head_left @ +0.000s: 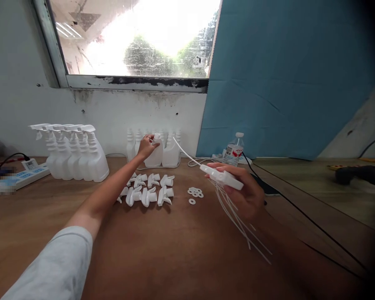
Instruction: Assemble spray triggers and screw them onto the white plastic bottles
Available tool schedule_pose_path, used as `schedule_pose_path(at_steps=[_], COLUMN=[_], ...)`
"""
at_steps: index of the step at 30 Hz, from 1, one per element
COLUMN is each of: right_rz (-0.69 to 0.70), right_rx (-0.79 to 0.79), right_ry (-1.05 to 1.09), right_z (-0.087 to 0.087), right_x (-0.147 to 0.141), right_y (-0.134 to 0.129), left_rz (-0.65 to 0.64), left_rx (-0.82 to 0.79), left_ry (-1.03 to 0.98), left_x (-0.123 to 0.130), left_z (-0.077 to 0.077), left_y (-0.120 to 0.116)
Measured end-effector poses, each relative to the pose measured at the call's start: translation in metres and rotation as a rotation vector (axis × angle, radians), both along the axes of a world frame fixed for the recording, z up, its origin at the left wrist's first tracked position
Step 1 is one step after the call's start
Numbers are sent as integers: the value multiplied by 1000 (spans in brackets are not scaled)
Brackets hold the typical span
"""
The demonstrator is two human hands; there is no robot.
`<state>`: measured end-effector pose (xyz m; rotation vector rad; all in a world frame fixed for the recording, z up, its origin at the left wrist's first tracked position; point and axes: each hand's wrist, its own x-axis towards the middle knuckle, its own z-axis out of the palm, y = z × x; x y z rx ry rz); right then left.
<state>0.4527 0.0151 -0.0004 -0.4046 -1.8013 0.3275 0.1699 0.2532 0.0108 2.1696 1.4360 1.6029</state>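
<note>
At the back of the table, my left hand [147, 146] grips the neck of a white plastic spray bottle [155, 156] that has no spray head on it. My right hand [245, 191] holds a white spray head [222, 176] raised over the table, with a thin dip tube [186, 152] sticking out of it toward the upper left. Under that hand lie several loose dip tubes [237, 221]. Two rows of white spray heads [149, 196] lie in front of the bottles. Between them and my right hand are several small white washers [192, 201].
Several bottles fitted with spray heads [78, 154] stand together at the left, beside a power strip [28, 177]. More headless bottles [172, 152] stand along the wall. A labelled water bottle [234, 150], a phone [267, 186] and black cables are at the right.
</note>
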Motion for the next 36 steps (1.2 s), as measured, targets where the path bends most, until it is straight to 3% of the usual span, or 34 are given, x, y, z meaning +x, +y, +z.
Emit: schedule_pose_path(at_steps=[3,7,15,20,25,28,31,36], right_rz=[75,65,113,160,93,80,132,229], right_rx=[-43,-88,-281,-428,-418,-433,-458,-499], right_ry=[111,191,304,367,165,47,-66,-183], right_z=[7,11,19,40,75,92,97,90], right_x=[-1,-1,-5,-12,-28,-35,-39,-45], right_y=[-7,-12,-14,-8,-8,-11,-13,-7], left_rz=[-105,-158,-123,-217,-467,-563,-629,-633], left_rx=[96,193,406,519,497,405,229,-22], left_ry=[88,178,430,481,272,168,81,-31], left_x=[2,1,-7,2,20,28,33,38], left_z=[-2,1,1,8,26,30,28,21], left_y=[-31,-68,-101,-145,-197,-218,-228,-228])
